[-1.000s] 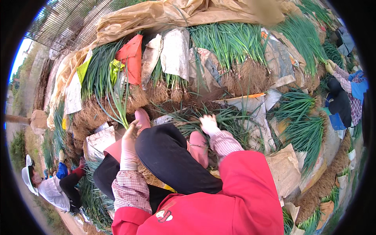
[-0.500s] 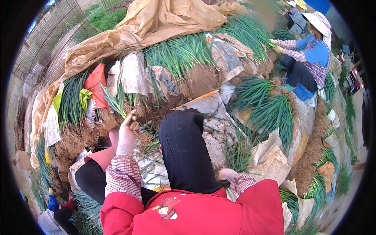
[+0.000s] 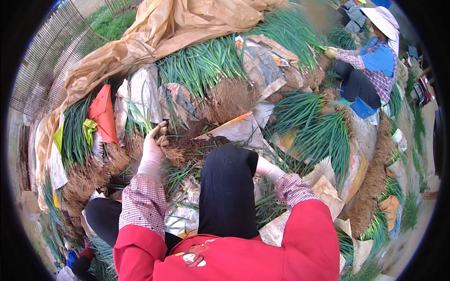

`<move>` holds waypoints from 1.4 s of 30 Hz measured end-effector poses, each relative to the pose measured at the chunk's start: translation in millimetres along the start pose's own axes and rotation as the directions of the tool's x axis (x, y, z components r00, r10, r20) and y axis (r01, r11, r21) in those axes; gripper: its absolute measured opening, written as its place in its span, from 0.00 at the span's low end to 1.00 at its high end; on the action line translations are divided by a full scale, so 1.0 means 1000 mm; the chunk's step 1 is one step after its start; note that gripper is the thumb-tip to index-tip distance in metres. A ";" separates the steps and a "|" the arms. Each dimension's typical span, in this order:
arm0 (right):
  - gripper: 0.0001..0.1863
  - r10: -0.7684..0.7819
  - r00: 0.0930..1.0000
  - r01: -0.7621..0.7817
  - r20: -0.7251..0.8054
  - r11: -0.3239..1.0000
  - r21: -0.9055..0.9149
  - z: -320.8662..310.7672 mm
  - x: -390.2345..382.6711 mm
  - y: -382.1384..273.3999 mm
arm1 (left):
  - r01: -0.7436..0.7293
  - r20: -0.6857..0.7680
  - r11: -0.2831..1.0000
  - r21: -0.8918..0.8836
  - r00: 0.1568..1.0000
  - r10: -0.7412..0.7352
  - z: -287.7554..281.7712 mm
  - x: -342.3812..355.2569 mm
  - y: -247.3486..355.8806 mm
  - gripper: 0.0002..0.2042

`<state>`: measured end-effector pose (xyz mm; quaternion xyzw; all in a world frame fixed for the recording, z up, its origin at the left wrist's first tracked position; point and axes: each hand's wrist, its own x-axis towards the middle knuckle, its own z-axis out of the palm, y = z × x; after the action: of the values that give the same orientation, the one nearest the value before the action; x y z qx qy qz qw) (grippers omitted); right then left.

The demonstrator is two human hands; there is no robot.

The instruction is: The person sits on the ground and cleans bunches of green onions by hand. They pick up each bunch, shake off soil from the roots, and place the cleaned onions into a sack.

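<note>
White sacking (image 3: 146, 89) drapes over the leaves of stacked green onions (image 3: 133, 127), their roots showing below. Grasped in the curled left hand (image 3: 157, 140), a slim onion bunch (image 3: 174, 155) slants — leaves up-left, roots down-right. The right hand's (image 3: 266, 169) fingers are behind the dark knee (image 3: 227, 182) — grip cannot be told.

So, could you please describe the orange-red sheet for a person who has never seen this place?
Start from the big tan sheet across the upper left. Below its edge, up and left of the wearer's left hand, are green plants with brown roots. The orange-red sheet lies there, between a yellow-green scrap and a pale cloth, its vivid colour unlike either.
</note>
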<state>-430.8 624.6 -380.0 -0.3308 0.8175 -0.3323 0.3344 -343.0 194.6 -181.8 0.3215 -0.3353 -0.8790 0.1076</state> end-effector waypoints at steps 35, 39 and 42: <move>0.42 0.510 0.446 -0.648 -0.736 0.751 0.128 -0.250 0.266 -0.035 | -0.164 -0.205 0.871 0.464 0.936 0.285 0.002 0.194 0.073 0.22; 0.17 0.253 0.689 -0.360 -0.679 0.933 -0.018 -0.202 0.293 -0.047 | -0.387 0.048 0.657 0.648 0.881 0.471 0.037 0.178 0.076 0.22; 0.22 0.142 0.584 -0.526 -0.799 0.816 -0.239 -0.213 0.305 -0.042 | -0.315 0.008 0.781 0.540 0.929 0.369 0.071 0.152 0.078 0.19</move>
<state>-750.2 437.1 -329.5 -0.0657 0.9818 -0.1668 -0.0624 -507.1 111.6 -164.9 0.3150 -0.6125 -0.7001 0.1883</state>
